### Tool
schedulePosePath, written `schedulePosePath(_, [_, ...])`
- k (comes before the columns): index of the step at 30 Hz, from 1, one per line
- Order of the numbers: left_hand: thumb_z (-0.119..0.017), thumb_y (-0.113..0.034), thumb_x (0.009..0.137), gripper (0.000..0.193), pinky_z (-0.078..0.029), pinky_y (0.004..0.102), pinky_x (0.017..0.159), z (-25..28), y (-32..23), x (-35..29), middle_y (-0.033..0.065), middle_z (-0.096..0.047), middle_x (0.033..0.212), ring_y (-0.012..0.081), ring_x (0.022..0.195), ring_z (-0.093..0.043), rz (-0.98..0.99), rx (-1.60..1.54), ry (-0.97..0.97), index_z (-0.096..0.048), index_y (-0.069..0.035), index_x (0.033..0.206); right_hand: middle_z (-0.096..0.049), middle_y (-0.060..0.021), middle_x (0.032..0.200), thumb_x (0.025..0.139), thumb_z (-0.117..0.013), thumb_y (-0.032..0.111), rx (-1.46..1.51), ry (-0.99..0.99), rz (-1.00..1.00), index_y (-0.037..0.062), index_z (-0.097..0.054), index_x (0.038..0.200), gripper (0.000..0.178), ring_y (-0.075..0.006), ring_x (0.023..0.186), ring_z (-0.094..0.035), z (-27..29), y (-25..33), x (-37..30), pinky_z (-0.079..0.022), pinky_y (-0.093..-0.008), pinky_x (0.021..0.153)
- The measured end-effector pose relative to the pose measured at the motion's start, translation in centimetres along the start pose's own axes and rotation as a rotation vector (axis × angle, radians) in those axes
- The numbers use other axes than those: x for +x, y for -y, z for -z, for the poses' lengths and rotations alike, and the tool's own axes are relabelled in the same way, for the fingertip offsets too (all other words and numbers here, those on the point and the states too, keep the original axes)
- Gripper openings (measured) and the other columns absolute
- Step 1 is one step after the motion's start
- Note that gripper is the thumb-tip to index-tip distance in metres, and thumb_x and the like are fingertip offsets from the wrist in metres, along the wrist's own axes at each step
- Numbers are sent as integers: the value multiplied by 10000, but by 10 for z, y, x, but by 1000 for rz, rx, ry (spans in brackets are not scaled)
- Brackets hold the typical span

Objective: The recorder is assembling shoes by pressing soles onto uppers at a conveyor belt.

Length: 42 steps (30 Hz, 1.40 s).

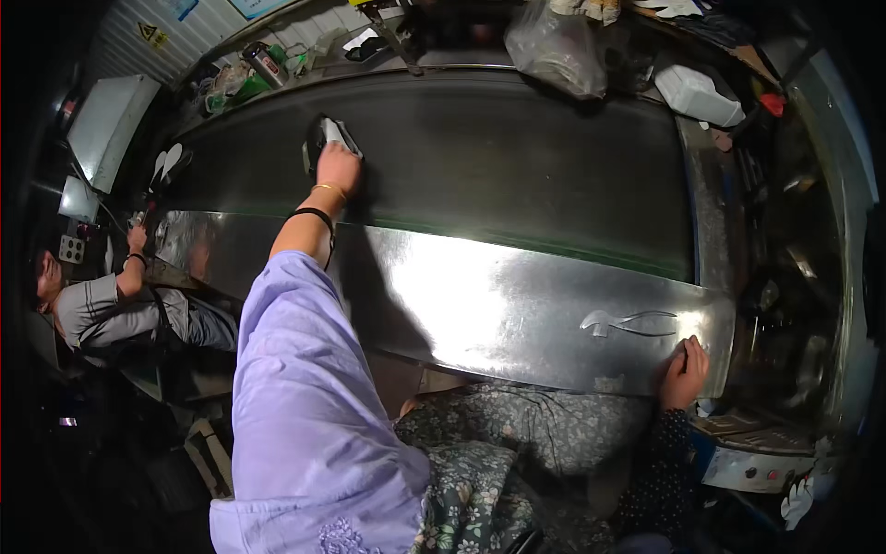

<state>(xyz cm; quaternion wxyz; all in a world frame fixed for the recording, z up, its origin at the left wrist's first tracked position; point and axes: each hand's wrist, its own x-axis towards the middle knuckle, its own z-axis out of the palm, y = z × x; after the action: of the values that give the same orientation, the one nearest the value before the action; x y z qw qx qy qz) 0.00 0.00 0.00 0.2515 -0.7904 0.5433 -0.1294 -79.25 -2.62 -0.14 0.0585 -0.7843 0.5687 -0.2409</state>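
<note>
My left hand (339, 170) reaches far out over the dark conveyor belt (517, 157), its fingers closed on a black shoe (317, 146) with a pale inside. The fingers cover part of the shoe. On the near side of the belt runs a shiny metal ledge (526, 305). My right hand (684, 374) rests at this ledge's right end, fingers loosely bent and apart, with nothing plainly held. Just beyond its fingertips, a pair of pincers (630, 323) lies flat on the metal.
A co-worker (120, 309) sits at the far left, one hand near a pair of pale-lined shoes (166, 164). Along the belt's far side are a can (265, 66), a clear plastic bag (558, 51) and a white plastic container (699, 95). A metal box (752, 469) stands at lower right.
</note>
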Motion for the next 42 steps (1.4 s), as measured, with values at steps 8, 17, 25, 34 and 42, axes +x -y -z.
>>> schedulePosePath(8, [-785, -528, 702, 1120, -433, 397, 1046, 1, 48, -48, 312, -526, 1338, 389, 1245, -545, 1029, -1097, 73, -237, 135, 1420, -614, -168, 1273, 886, -506, 45, 14, -16, 40, -13, -634, 1172, 319, -346, 1199, -529, -13, 29, 13, -407, -440, 1039])
schedulePosePath(17, [-668, -376, 908, 466, -528, 277, 642, 160, -52, -186, 115, -698, 873, 145, 750, -664, 78, -2091, 332, -656, 76, 1023, -607, -154, 1286, 1003, -533, 183, 745, 135, -317, 0, -597, 1257, 319, -201, 1099, -602, 8, 50, 51, -466, -299, 943])
schedulePosePath(25, [-797, -351, 770, 901, -440, 415, 1023, 292, -209, -359, 227, -623, 1199, 388, 1087, -622, -634, -1903, -74, -334, 19, 1449, -614, -133, 1246, 970, -563, 115, 578, -20, 47, -36, -570, 1270, 336, -190, 1139, -563, 166, 255, 42, -420, -321, 1012])
schedulePosePath(34, [-466, -514, 969, 485, -479, 388, 837, 313, -316, -327, 150, -686, 876, 309, 913, -653, -834, -2029, 368, -685, -84, 1010, -695, -196, 1035, 869, -650, 119, 178, 148, 409, -14, -661, 1060, 233, -373, 875, -675, 166, 239, -113, -529, -418, 779])
schedulePosePath(42, [-591, -287, 958, 310, -499, 259, 723, 334, -363, -363, 49, -693, 827, 101, 796, -626, -630, -2409, 626, -695, -16, 850, -688, -221, 1077, 884, -637, 119, 283, 236, 203, -50, -640, 1084, 261, -365, 979, -674, 190, 210, -133, -516, -404, 868])
